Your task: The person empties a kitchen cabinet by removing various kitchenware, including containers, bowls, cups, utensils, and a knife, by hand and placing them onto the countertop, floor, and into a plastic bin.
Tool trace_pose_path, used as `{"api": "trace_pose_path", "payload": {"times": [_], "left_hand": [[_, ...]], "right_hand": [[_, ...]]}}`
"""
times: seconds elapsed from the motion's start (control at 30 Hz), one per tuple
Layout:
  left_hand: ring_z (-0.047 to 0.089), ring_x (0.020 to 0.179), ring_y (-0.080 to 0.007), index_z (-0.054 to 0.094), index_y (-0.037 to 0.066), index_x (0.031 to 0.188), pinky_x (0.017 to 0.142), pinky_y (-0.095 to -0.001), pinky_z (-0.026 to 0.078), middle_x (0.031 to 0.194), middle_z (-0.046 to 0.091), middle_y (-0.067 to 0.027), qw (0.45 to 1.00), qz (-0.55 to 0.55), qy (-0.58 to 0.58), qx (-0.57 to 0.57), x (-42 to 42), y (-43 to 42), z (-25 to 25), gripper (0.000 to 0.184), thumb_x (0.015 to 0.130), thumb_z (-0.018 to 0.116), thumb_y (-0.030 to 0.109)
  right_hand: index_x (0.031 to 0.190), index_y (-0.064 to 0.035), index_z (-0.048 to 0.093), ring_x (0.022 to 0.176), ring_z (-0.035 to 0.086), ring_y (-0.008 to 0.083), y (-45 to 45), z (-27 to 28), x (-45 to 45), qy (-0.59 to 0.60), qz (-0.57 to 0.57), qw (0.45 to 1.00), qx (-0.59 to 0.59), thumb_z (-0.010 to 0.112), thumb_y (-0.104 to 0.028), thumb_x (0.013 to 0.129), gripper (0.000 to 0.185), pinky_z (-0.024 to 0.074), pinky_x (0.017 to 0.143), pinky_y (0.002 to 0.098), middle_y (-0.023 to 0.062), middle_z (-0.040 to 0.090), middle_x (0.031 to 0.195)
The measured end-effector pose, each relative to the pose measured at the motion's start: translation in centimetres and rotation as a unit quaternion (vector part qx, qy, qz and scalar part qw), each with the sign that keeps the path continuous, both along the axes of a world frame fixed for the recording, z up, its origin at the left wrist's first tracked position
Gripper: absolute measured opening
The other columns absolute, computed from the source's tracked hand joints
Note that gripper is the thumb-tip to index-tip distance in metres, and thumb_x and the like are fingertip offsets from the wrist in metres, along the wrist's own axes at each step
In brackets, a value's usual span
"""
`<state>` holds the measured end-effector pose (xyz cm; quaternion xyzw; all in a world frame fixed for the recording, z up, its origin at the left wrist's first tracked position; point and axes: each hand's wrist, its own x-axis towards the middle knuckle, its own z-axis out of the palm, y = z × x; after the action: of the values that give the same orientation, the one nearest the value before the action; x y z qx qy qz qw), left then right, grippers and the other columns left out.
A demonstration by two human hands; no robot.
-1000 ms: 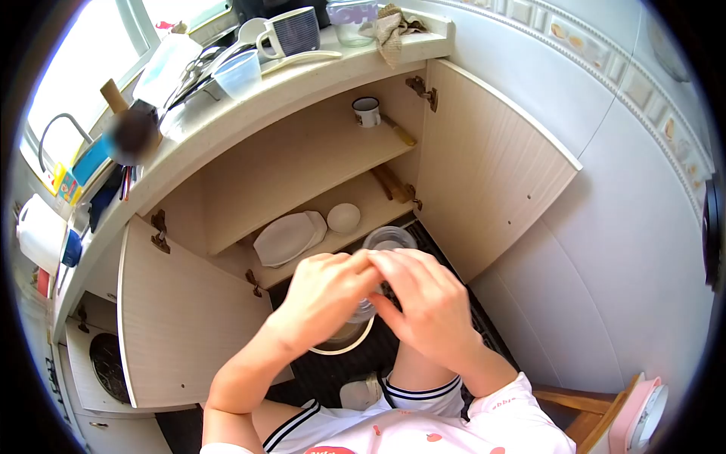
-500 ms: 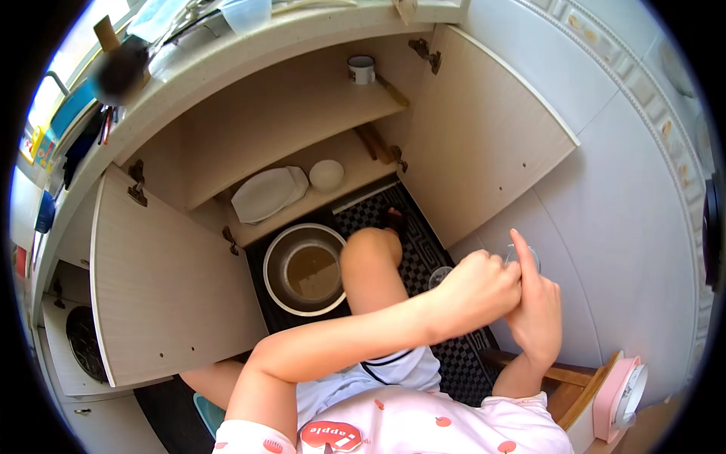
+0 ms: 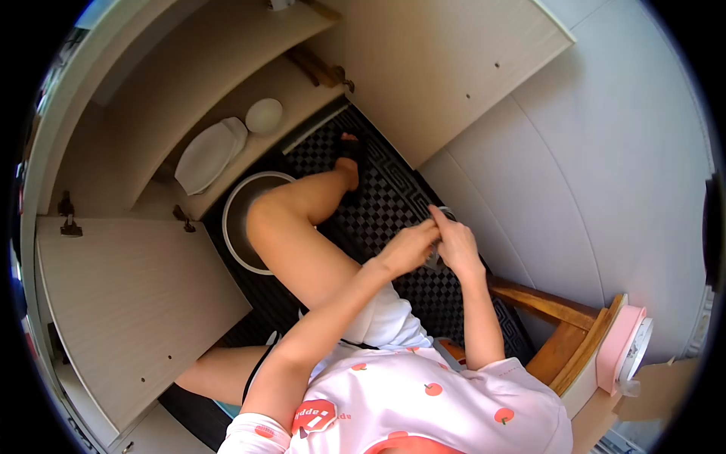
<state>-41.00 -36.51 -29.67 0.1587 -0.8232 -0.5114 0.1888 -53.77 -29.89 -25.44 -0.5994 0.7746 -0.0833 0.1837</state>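
Observation:
Over the dark patterned mat [image 3: 378,219], to the right of the raised knee, my two hands are close together. My left hand [image 3: 411,248] has its fingers curled closed near a clear glass-like object [image 3: 434,262], which is mostly hidden behind the hands. Beside it on the right, my right hand [image 3: 456,244] has its index finger extended and the other fingers bent. A bit of something clear also shows behind its fingertips. What exactly each hand grips is hidden. The metal basin [image 3: 234,219] stands on the floor, partly covered by my knee.
The cabinet's left door [image 3: 136,303] and right door [image 3: 454,68] stand open. On its lower shelf lie a white dish [image 3: 210,157] and a round white bowl [image 3: 264,116]. A wooden chair [image 3: 571,340] is at the right, beside a pink-rimmed item [image 3: 622,352] and the tiled wall.
The view has swung down and right. Both hands have moved away from above the basin to over the mat at the right, along with the clear objects. The knee now overlaps the basin more.

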Motion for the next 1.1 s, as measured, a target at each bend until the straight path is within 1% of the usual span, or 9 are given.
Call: {"api": "trace_pose_path", "payload": {"times": [0.1,0.2,0.3,0.47,0.57,0.7,0.83,0.93,1.1], "left_hand": [[0.056,0.098,-0.0365,0.052,0.001,0.112,0.08,-0.0401,0.049,0.118,0.051,-0.0156,0.998,0.0,-0.063,0.002,0.8,-0.1,-1.9,0.04,0.073,0.06,-0.001],[0.056,0.1,-0.0356,0.056,0.003,0.111,0.083,-0.0396,0.049,0.123,0.05,-0.0151,0.993,0.005,-0.114,0.005,0.9,-0.4,-1.1,0.036,0.075,0.06,0.003],[0.057,0.101,-0.0342,0.061,0.004,0.107,0.086,-0.0389,0.048,0.125,0.051,-0.015,0.99,0.084,-0.108,-0.027,1.5,-0.4,-3.6,0.03,0.077,0.06,0.007],[0.062,0.081,-0.0275,0.065,0.003,0.096,0.072,-0.0327,0.049,0.098,0.062,-0.0142,0.964,0.235,-0.1,0.068,2.6,-2.5,-4.1,0.018,0.08,0.058,0.006],[0.063,0.08,-0.0231,0.066,0.004,0.097,0.072,-0.031,0.048,0.095,0.063,-0.0122,0.944,0.293,-0.088,0.124,3.0,-3.0,-4.2,0.017,0.082,0.057,0.006],[0.063,0.08,-0.0229,0.066,0.004,0.096,0.072,-0.0307,0.048,0.095,0.064,-0.0121,0.938,0.291,-0.115,0.15,3.4,-3.0,-4.8,0.017,0.082,0.058,0.007],[0.063,0.084,-0.026,0.066,0.005,0.097,0.076,-0.0327,0.049,0.097,0.064,-0.0139,0.949,0.242,-0.148,0.135,3.4,-2.5,-5.8,0.019,0.082,0.058,0.012],[0.062,0.088,-0.029,0.065,0.004,0.097,0.079,-0.0351,0.049,0.098,0.064,-0.0146,0.954,0.206,-0.195,0.1,3.4,-2.1,-5.5,0.019,0.082,0.056,0.012],[0.061,0.092,-0.0308,0.065,0.004,0.097,0.082,-0.0363,0.048,0.099,0.063,-0.0149,0.954,0.178,-0.223,0.087,3.3,-2.0,-5.3,0.02,0.083,0.054,0.012]], "right_hand": [[0.132,-0.009,0.04,0.082,0.06,0.0392,0.6,-5.2,-0.2,-0.037,0.041,0.996,-0.066,0.055,0.007,0.071,0.065,0.049,0.071,0.0462,0.0209,0.062,0.09],[0.133,-0.0091,0.04,0.08,0.06,0.0378,0.5,-7.3,-0.6,-0.057,-0.026,0.998,-0.012,0.056,0.006,0.073,0.064,0.0488,0.07,0.0458,0.0199,0.062,0.086],[0.133,-0.0099,0.04,0.079,0.06,0.0364,1.3,-12.4,-1.8,-0.058,-0.06,0.995,-0.058,0.056,0.005,0.075,0.062,0.0487,0.067,0.0445,0.0188,0.062,0.084],[0.127,-0.0124,0.049,0.083,0.062,0.0301,2.7,-18.6,-3.7,-0.017,-0.21,0.977,-0.022,0.058,0.002,0.077,0.052,0.0495,0.074,0.0392,0.0135,0.065,0.09],[0.124,-0.0117,0.052,0.084,0.062,0.0295,4.0,-21.0,-5.0,0.014,-0.288,0.957,-0.018,0.059,-0.001,0.078,0.048,0.0493,0.075,0.0397,0.0124,0.065,0.092],[0.12,-0.0126,0.055,0.086,0.062,0.0317,5.5,-23.4,-7.0,0.087,-0.347,0.933,-0.039,0.058,-0.005,0.08,0.041,0.049,0.076,0.0412,0.0129,0.065,0.093],[0.116,-0.0131,0.057,0.086,0.062,0.0333,5.9,-24.3,-8.2,0.067,-0.368,0.927,0.035,0.059,-0.006,0.079,0.038,0.0489,0.077,0.0437,0.0133,0.066,0.091],[0.117,-0.0105,0.055,0.09,0.061,0.034,5.7,-24.6,-8.6,0.112,-0.357,0.924,0.075,0.062,-0.004,0.077,0.041,0.0508,0.075,0.0439,0.0164,0.062,0.103],[0.123,-0.0066,0.049,0.105,0.053,0.0343,5.8,-23.8,-9.6,0.094,-0.339,0.929,0.117,0.065,-0.002,0.075,0.051,0.0472,0.086,0.0421,0.0174,0.056,0.114]]}}
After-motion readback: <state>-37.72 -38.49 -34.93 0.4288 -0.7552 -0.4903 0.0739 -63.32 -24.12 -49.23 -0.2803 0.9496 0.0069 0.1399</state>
